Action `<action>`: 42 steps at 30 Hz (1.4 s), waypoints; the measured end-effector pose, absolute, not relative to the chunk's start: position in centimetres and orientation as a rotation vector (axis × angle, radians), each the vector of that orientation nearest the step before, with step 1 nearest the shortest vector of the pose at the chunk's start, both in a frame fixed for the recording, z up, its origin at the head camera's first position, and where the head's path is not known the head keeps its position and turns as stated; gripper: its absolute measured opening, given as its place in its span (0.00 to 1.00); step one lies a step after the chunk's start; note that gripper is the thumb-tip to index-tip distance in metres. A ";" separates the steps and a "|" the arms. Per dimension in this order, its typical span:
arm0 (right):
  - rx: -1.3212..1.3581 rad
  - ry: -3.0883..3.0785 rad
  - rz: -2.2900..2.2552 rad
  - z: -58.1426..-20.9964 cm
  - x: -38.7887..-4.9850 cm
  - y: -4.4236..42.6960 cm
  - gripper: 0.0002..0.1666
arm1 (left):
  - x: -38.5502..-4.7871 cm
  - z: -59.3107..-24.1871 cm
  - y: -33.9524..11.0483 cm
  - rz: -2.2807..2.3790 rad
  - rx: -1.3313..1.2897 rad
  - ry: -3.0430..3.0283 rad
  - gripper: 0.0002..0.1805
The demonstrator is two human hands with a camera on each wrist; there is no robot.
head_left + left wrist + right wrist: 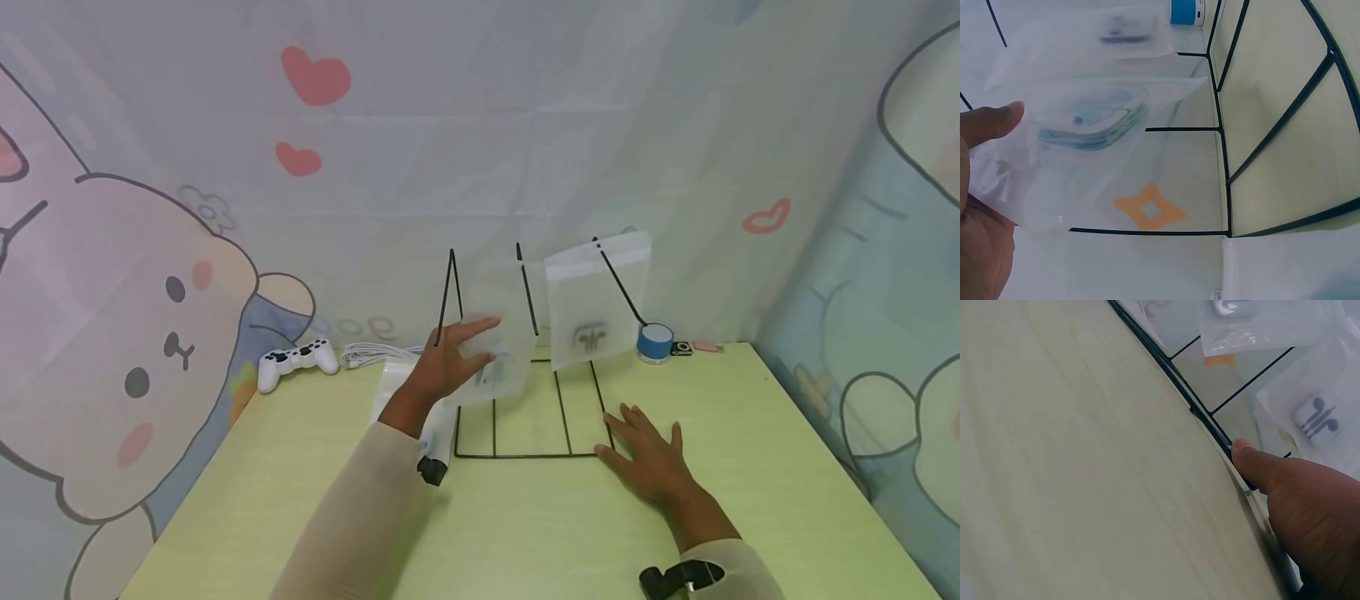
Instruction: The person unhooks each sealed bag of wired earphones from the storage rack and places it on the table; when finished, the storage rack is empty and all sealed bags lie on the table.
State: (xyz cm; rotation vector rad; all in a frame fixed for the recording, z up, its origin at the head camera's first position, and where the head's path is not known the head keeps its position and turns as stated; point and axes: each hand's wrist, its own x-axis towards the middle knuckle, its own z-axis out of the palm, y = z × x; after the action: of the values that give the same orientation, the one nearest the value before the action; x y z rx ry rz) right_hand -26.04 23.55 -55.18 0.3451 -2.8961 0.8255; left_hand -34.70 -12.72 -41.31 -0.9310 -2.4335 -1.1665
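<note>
A black wire rack [525, 457] with upright prongs stands on the table. From its middle prong hangs a translucent bag [513, 375] with a bluish, curved item inside, seen in the left wrist view. My left hand [441, 362] is at this bag, its thumb and index finger extended and apart. On the right prong hangs another translucent bag [596, 304]; an earphone picture [1319, 419] shows through it. My right hand [648, 454], fingers spread, rests at the rack's front right corner, thumb touching the wire. Below my left wrist, a white bag [386, 387] is partly hidden.
Along the back edge are a white game controller [297, 361], a coiled white cable [375, 354], a blue and white cylinder [655, 343], a small black item [681, 348] and a pink item [705, 346]. Behind the table [525, 533] hangs a printed cloth [450, 167].
</note>
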 end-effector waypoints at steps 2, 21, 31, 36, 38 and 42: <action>0.347 -2.899 0.831 -55.2 -26.1 23.6 0.43 | -34.4 -41.2 -12.7 -1.104 -0.940 -2.429 0.32; 0.330 -2.910 0.827 -55.0 -26.0 23.7 0.42 | -30.6 -40.4 -11.9 -0.923 -0.820 -2.423 0.31; 0.343 -2.910 0.837 -55.0 -26.1 23.5 0.43 | -29.5 -40.5 -11.7 -0.753 -0.857 -2.320 0.30; 0.342 -2.901 0.835 -55.3 -26.2 23.5 0.43 | -29.1 -40.5 -11.5 -0.719 -0.860 -2.303 0.30; 0.337 -2.905 0.840 -55.3 -26.2 23.5 0.43 | -29.0 -40.5 -11.5 -0.704 -0.851 -2.314 0.30; 0.333 -2.905 0.839 -55.2 -26.2 23.4 0.43 | -28.7 -40.4 -11.5 -0.669 -0.837 -2.338 0.30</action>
State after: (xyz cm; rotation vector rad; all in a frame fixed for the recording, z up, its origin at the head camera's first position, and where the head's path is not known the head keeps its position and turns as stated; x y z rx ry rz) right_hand -26.17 23.42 -55.25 0.3332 -2.9046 0.8391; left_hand -28.72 -11.49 -40.40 -0.8367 -2.3375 -0.6686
